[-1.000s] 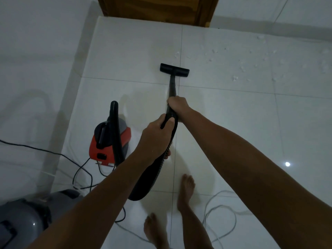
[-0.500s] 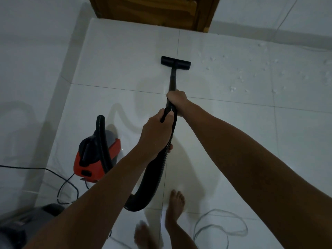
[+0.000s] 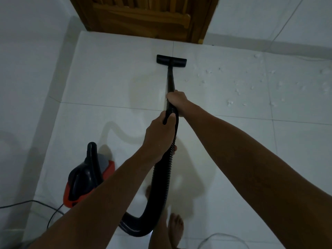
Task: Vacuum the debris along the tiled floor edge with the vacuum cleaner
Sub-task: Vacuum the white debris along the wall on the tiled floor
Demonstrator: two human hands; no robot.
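i see my right hand [image 3: 177, 100] gripping the wand [image 3: 170, 81], my left hand [image 3: 159, 139] wrapped round the hose [image 3: 161, 178] just behind it. the nozzle [image 3: 171, 60] sits on the floor [image 3: 107, 87] ahead of both hands; debris [image 3: 237, 90] lies scattered to the right. the vacuum [image 3: 88, 178] stands left of my left arm.

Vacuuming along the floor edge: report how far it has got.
Done: the tiles left of the nozzle look free of debris. In hand: the right hand and left hand grip the wand and hose, nozzle near the wooden door. Left: white debris scattered to the nozzle's right.
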